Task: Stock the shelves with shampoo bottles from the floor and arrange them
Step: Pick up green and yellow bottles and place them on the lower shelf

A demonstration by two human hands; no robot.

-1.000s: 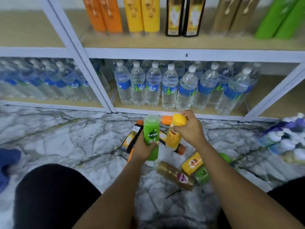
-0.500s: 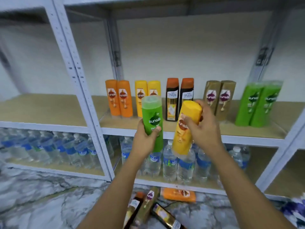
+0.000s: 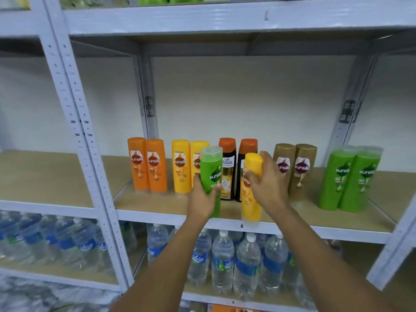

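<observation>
My left hand [image 3: 202, 197] grips a green shampoo bottle [image 3: 211, 172] upright in front of the wooden shelf [image 3: 157, 203]. My right hand [image 3: 267, 185] grips a yellow shampoo bottle [image 3: 251, 199], cap up, just to its right. Both bottles hover over the shelf's front edge. Behind them stand pairs of bottles in a row: orange [image 3: 147, 165], yellow [image 3: 182, 167], black with orange caps [image 3: 228, 158], gold [image 3: 295, 167] and green [image 3: 351, 179].
Water bottles [image 3: 222, 262] fill the lower shelf. White metal uprights [image 3: 76, 122] divide the rack, and the left shelf bay [image 3: 45, 176] holds nothing visible. An upper shelf beam [image 3: 225, 16] runs overhead. An orange bottle [image 3: 225, 308] lies at the bottom edge.
The view has risen from the floor to the shelf. Both hands have carried the green and yellow bottles up and forward, close to the shelf's front edge.
</observation>
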